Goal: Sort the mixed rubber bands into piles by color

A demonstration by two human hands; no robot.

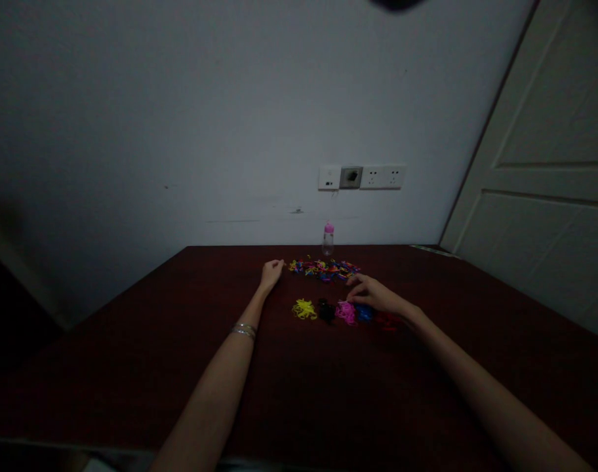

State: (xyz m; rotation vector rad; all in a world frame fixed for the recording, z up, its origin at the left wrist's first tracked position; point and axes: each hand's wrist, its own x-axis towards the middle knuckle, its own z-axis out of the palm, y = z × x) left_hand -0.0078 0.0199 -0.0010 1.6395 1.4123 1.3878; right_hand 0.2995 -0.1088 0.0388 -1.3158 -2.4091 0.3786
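Observation:
My left hand [272, 274] rests on the table at the left end of a loose, mixed-colour heap of small rubber bands [323, 269]. Its fingers are pressed together, and whatever may be between them is too small to make out. Over the near row of sorted piles, my right hand [372, 293] reaches in from the right with bent fingers apart, its lower fingertips by the pink pile [347, 313]. No band shows clearly in it. The row also has a yellow pile [304, 309], a black pile [326, 311], a blue pile [363, 313] and a dark red pile [387, 320], partly shaded under my right hand.
A clear bottle with a pink cap [328, 240] stands behind the mixed heap, near the wall. The dark reddish table [191, 341] runs up to the wall, which carries a row of sockets [362, 177]. A pale panelled door [539, 177] is at the right.

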